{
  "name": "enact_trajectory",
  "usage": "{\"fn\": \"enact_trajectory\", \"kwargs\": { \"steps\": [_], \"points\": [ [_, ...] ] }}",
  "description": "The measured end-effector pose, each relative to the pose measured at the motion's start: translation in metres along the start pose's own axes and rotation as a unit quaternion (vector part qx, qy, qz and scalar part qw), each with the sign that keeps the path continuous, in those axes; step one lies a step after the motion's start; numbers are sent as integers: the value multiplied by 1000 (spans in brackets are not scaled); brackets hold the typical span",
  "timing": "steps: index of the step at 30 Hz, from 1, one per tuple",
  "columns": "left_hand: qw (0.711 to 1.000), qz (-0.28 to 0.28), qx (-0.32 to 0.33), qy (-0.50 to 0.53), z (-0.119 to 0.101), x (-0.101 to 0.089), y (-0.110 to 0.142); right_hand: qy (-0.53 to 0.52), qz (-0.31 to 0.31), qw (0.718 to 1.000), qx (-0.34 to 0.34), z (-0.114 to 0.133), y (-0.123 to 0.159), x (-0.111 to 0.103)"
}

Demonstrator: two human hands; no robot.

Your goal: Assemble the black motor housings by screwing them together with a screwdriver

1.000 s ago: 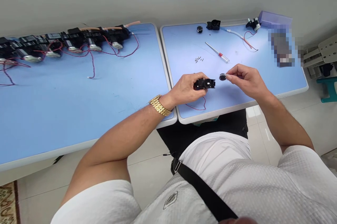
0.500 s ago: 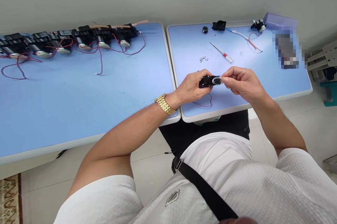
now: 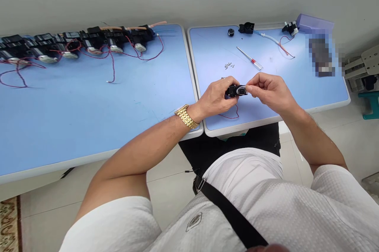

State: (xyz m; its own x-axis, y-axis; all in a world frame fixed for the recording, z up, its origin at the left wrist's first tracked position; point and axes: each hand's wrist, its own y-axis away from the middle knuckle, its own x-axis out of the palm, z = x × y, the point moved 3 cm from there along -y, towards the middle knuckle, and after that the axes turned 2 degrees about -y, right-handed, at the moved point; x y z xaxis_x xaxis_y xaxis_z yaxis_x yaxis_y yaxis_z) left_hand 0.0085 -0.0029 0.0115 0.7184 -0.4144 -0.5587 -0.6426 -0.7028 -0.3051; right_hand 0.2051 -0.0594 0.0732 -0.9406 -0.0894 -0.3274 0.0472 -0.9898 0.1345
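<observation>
My left hand (image 3: 217,96) grips a small black motor unit (image 3: 232,91) above the right blue table (image 3: 299,80); a thin red wire (image 3: 229,116) hangs from it onto the tabletop. My right hand (image 3: 268,90) pinches a small round black and silver part (image 3: 242,91) and holds it against the end of the unit. Both hands are closed and meet over the table's near edge. A gold watch (image 3: 186,116) is on my left wrist.
A red-handled screwdriver (image 3: 249,58) and several tiny screws (image 3: 228,65) lie beyond my hands. Small black parts (image 3: 246,28), a tube and a purple box (image 3: 314,23) sit at the back. A row of black motor units with red wires (image 3: 77,43) lines the left table's far edge.
My right hand brought the round part from a gap on the right up against the motor unit's end. Both hands have closed in together.
</observation>
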Motion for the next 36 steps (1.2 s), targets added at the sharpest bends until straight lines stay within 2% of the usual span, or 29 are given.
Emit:
{"fn": "enact_trajectory", "kwargs": {
  "steps": [6,14,23,29,36],
  "points": [
    [999,14,-31,37,-7,-5,-1,51,-40,997,-28,3,3,3],
    [999,-2,-19,39,-8,-7,-2,115,-53,991,-51,9,6,4],
    [999,-15,-17,45,-6,-6,-3,277,-32,954,-107,7,19,12],
    [997,-8,-34,69,-7,-7,-4,308,-23,940,-146,1,24,18],
    [994,6,-55,90,-8,-8,-4,364,-10,922,-134,-3,24,19]
  ]
}}
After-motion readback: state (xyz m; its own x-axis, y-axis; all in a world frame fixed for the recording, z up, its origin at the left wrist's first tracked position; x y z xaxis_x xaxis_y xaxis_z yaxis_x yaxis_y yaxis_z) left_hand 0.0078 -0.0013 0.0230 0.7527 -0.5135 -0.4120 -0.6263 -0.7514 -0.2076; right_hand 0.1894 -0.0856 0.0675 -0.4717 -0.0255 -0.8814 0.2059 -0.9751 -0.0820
